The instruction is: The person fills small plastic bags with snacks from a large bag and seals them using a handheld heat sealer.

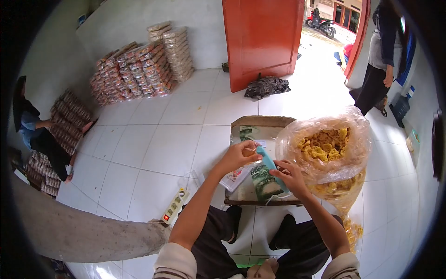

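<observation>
Right hand [289, 175] clamped on blue tool [268, 160]; left hand [237, 156] at tool's 11-o'clock end, grip unclear. Tray [264, 121] beneath; bag [320, 174] at tray's 3 o'clock.

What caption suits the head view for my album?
Right hand gripping a light-blue tool, left hand at its end, above a tray beside an open plastic bag of yellow chips.

blue tool [267, 160]: partly covered | standing person [383, 51]: head cut off | stacked packets [134, 69]: labels too small
</observation>
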Demonstrator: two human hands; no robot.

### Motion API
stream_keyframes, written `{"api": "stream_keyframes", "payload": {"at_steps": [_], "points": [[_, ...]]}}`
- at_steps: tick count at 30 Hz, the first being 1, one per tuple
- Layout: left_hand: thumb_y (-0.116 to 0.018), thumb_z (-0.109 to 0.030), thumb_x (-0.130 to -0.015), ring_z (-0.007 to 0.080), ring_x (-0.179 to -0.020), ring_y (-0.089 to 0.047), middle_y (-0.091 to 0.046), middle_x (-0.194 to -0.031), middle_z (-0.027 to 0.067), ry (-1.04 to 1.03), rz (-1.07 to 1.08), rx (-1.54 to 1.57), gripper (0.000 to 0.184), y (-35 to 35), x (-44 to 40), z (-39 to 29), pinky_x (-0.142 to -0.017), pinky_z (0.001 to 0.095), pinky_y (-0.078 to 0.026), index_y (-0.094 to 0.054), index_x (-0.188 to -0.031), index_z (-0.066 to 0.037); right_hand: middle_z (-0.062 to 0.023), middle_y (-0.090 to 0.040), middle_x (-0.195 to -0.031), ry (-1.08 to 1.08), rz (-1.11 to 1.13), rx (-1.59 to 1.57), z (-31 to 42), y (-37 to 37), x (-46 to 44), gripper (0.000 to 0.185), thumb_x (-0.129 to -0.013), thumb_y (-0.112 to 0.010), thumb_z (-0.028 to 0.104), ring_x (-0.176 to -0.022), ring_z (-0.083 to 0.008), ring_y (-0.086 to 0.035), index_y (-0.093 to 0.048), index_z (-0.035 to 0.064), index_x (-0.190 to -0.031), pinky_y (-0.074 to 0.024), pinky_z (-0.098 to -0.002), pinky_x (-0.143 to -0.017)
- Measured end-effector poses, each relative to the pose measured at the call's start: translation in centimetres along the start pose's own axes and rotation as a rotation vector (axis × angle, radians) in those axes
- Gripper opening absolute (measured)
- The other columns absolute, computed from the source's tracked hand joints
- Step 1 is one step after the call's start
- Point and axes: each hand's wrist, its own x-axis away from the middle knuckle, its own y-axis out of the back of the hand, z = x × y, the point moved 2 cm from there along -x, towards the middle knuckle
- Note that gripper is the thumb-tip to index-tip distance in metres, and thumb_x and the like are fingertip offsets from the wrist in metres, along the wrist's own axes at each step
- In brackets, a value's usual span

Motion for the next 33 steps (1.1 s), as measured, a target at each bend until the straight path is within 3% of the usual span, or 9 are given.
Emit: {"api": "stream_keyframes", "payload": {"at_steps": [2,4,13,21,23,26,28,33], "points": [[-0.07,-0.023,-0.076,0.0092,-0.075,-0.057,-0.062,-0.081,0.0023,0.0,0.027,0.135,0.031,-0.2,-0.5,0.7,-0.066,0.0234,-0.045,-0.059,-0.098,-0.004,-0.0094,-0.06,-0.09,0.03,-0.035,0.102,0.4,-0.1,0.2,0.043,-0.076,-0.067,0.028,-0.067,-0.0136,-0.056,-0.06,-0.0004,-0.108,-0.0451,-0.027,-0.06],[-0.071,-0.016,-0.075,0.0075,-0.078,-0.056,-0.062,-0.083,0.0008,0.172,0.104,0.249,0.025,-0.4,-1.0,1.3,-0.067,0.0211,-0.045,-0.059,-0.094,-0.006,-0.0101,-0.059,-0.09,0.029,-0.04,0.133,0.4,0.0,0.1,0.042,-0.076,-0.067,0.028,-0.069,-0.0147,-0.056,-0.06,0.0005,-0.107,-0.0451,-0.0274,-0.061],[-0.07,-0.008,-0.074,0.0075,-0.081,-0.057,-0.061,-0.084,0.0006,-0.013,0.084,0.354,0.017,-1.0,-1.3,1.1,-0.072,0.022,-0.046,-0.057,-0.085,-0.008,-0.0115,-0.058,-0.09,0.095,-0.076,0.191,1.7,0.4,0.5,0.038,-0.076,-0.066,0.026,-0.076,-0.0199,-0.056,-0.06,0.0025,-0.105,-0.0446,-0.0305,-0.067],[-0.069,-0.013,-0.077,0.0064,-0.079,-0.056,-0.06,-0.082,0.0003,0.014,0.11,0.332,0.017,-1.0,-1.5,1.6,-0.07,0.0209,-0.045,-0.056,-0.086,-0.005,-0.0111,-0.058,-0.09,0.126,-0.087,0.263,1.2,0.5,0.3,0.037,-0.076,-0.066,0.025,-0.076,-0.019,-0.057,-0.06,0.0018,-0.105,-0.0457,-0.0302,-0.067],[-0.068,-0.016,-0.078,0.0056,-0.076,-0.056,-0.06,-0.08,0.0004,0.041,0.117,0.303,0.02,-0.9,-1.5,1.9,-0.067,0.0198,-0.045,-0.056,-0.088,-0.003,-0.0095,-0.058,-0.09,-0.025,-0.052,0.138,0.7,0.5,-0.1,0.039,-0.077,-0.066,0.025,-0.076,-0.0165,-0.057,-0.059,0.0024,-0.108,-0.0461,-0.0291,-0.067],[-0.06,-0.022,-0.085,0.0111,-0.086,-0.057,-0.059,-0.086,0.0034,-0.017,0.059,0.482,0.023,0.0,-1.9,2.2,-0.074,0.024,-0.046,-0.049,-0.094,-0.004,-0.0086,-0.059,-0.092,-0.051,-0.042,0.051,-1.0,0.4,-0.5,0.042,-0.078,-0.065,0.025,-0.076,-0.0139,-0.057,-0.057,0.003,-0.113,-0.0463,-0.0279,-0.066],[-0.056,-0.024,-0.088,0.0133,-0.088,-0.058,-0.059,-0.088,0.0061,-0.019,0.01,0.267,0.024,0.5,-1.8,2.8,-0.076,0.0253,-0.046,-0.045,-0.094,-0.004,-0.0074,-0.058,-0.093,-0.091,0.005,-0.006,-1.6,0.3,-0.8,0.042,-0.08,-0.063,0.024,-0.079,-0.012,-0.056,-0.054,0.0036,-0.116,-0.045,-0.0266,-0.069],[-0.055,-0.023,-0.088,0.0131,-0.087,-0.058,-0.06,-0.088,0.0079,0.088,-0.132,0.102,0.022,2.2,-2.1,5.0,-0.077,0.0257,-0.045,-0.046,-0.091,-0.003,-0.0077,-0.057,-0.096,-0.252,0.056,-0.195,-3.2,0.1,-1.3,0.042,-0.083,-0.061,0.024,-0.083,-0.0093,-0.052,-0.053,0.0028,-0.117,-0.043,-0.0257,-0.073]]}}
